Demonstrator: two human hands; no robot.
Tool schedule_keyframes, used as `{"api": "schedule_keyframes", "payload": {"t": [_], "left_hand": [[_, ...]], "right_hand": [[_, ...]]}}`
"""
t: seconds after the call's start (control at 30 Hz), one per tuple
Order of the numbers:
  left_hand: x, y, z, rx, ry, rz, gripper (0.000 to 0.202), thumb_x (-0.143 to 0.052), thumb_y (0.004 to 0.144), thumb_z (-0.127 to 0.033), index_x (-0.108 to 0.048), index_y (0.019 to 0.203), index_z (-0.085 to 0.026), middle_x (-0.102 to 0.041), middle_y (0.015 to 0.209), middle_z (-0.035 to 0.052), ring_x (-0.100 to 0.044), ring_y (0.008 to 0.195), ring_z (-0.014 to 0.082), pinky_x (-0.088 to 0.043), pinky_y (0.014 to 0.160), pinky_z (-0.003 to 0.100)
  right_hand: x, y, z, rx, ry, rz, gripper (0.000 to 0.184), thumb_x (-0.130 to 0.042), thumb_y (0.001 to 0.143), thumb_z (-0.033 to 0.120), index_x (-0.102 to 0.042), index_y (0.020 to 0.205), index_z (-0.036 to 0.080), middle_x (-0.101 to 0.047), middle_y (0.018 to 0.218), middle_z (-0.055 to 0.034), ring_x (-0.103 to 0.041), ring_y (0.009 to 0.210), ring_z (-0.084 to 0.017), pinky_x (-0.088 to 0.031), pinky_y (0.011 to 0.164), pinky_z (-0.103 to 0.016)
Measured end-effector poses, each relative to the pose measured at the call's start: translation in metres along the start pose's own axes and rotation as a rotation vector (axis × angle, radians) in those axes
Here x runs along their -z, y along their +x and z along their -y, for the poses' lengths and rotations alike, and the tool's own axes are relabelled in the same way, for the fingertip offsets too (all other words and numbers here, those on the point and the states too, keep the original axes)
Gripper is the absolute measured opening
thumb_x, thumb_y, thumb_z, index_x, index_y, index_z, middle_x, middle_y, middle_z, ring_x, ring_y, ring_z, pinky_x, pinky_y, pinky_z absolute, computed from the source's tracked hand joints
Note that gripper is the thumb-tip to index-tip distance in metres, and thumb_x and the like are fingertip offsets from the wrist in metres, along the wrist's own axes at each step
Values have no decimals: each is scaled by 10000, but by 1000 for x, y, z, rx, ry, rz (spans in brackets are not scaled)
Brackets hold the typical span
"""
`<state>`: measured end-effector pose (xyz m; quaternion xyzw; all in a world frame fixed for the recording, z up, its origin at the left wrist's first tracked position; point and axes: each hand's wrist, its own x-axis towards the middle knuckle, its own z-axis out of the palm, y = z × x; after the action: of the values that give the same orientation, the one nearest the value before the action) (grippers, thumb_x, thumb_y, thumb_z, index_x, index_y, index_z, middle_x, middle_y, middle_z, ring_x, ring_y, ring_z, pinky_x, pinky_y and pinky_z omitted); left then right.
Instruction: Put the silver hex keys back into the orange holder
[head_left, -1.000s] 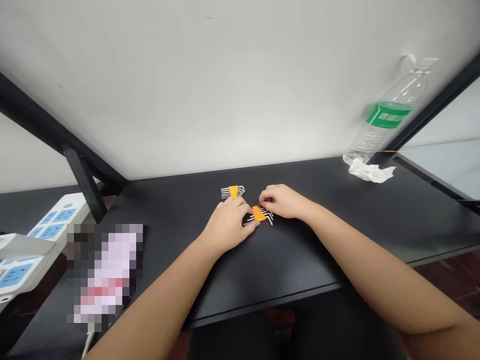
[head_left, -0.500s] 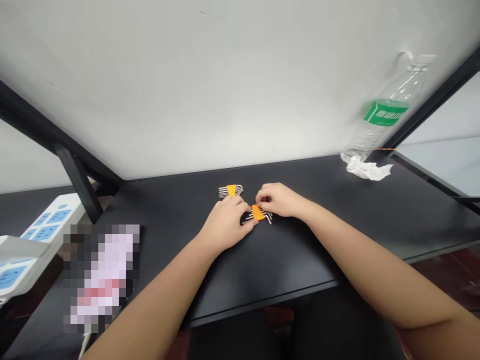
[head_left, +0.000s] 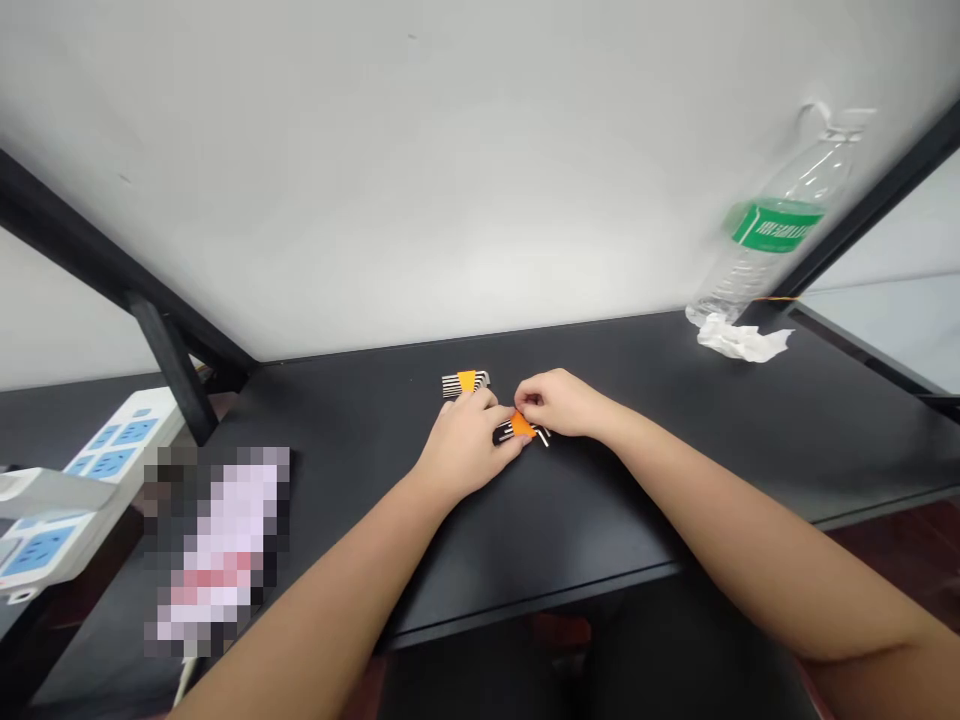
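My left hand (head_left: 471,440) rests on the black table, its fingers and thumb closed around a hex key set (head_left: 523,425) with an orange holder. Several silver keys stick out of that holder, their bent ends pointing right. At the holder's far corner, my right hand (head_left: 556,402) pinches with thumb and fingertips. Whether one single key lies in that pinch is hidden. Just beyond my left fingers lies a second hex key set (head_left: 466,382), flat on the table, with a yellow-orange holder and silver keys in a row.
A clear plastic bottle (head_left: 780,225) with a green label stands at the back right, a crumpled tissue (head_left: 744,341) before it. On the left are a blurred-out flat object (head_left: 229,540) and a white power strip (head_left: 112,450). A pale wall (head_left: 480,180) closes off the back.
The orange holder between my hands has tilted, and its keys show less of their length. My hands stay close together around it. The whole view has shifted slightly.
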<state>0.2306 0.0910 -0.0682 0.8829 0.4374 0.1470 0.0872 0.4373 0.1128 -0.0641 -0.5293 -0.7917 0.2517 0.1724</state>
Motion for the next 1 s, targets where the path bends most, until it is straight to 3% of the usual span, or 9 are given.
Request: {"api": "schedule_keyframes", "payload": {"t": [0.13,0.4,1.0], "left_hand": [[-1,0,1,-10,16,-2,297,-668,922,-481,-779,1078,-254,-632,1032,60,-608,1014,248,-469,816,380],[2,-2,6,-3,-41,15,305,-665,926,-458,-772,1127,-257,-649,1068,66,-623,998,237,-484,817,370],[5,-3,6,6,-40,33,291,-676,916,-454,-771,1104,-253,-657,1056,62,-624,981,239,-483,823,377]], "right_hand": [[3,-1,1,-50,-35,-19,142,-600,819,117,-703,776,204,-707,767,18,-575,663,-120,-395,625,-244],[8,-2,-12,-15,30,-42,143,-632,892,196,-770,865,224,-748,892,-7,-648,782,-151,-457,711,-266],[14,-9,-9,10,178,78,118,-616,830,144,-687,905,200,-690,849,7,-599,719,-128,-464,662,-251]]}}
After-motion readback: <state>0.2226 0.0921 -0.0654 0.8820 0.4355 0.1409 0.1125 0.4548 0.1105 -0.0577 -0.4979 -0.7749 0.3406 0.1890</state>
